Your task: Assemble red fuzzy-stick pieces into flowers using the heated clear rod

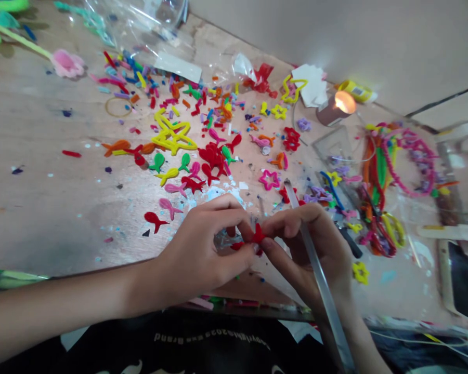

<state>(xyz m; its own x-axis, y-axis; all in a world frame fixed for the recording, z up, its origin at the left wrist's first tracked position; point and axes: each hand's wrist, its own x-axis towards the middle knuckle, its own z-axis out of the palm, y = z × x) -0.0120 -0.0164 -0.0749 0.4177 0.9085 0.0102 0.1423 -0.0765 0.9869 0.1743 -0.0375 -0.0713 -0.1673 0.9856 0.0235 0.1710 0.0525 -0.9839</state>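
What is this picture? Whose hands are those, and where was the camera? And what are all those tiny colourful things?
This picture comes from a camera worn on a person's head, so it shows what they see when they look down. There is no robot here, just two bare hands. The left hand and right hand pinch a small red fuzzy pipe-cleaner shape between them. A long clear plastic strip runs past the right hand.

Spread over the light wooden table are many fuzzy bits. Look for the red fuzzy fish shape, the pink fuzzy star, and the big yellow fuzzy star shape.
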